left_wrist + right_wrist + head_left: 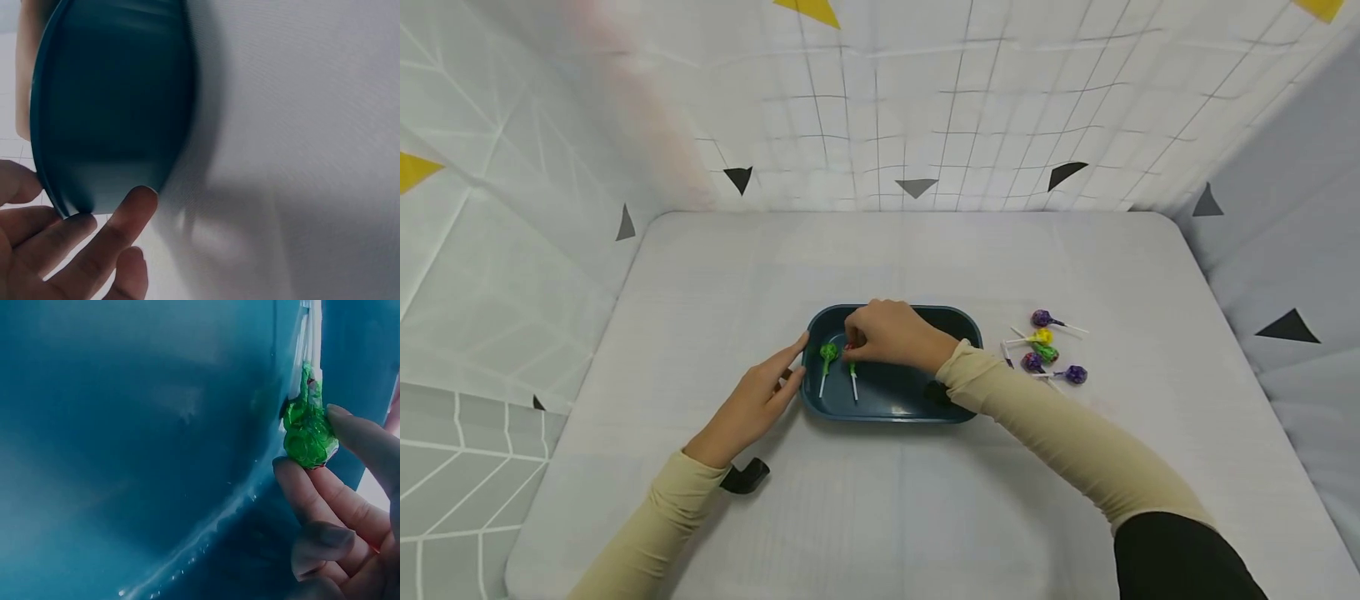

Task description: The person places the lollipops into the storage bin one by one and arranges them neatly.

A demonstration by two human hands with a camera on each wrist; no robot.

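A dark teal tray [891, 419] sits on the white table. Inside, at its left end, a green-wrapped lollipop [828, 353] lies with its white stick toward me. Just right of it, my right hand [895, 333] pinches a lollipop [853, 372] by its head, between thumb and fingers. That one shows red and green wrapping in the head view; its head is partly hidden by the fingers. In the right wrist view, green wrapping [309, 439] shows at the fingertips [290, 472]. My left hand [760, 400] touches the tray's left end with fairly straight fingers.
To the right of the tray lies a loose group of several lollipops, among them a purple one [1076, 375], a yellow one [1041, 336] and a green one [1047, 353]. White cloth walls rise behind and beside the table [880, 517].
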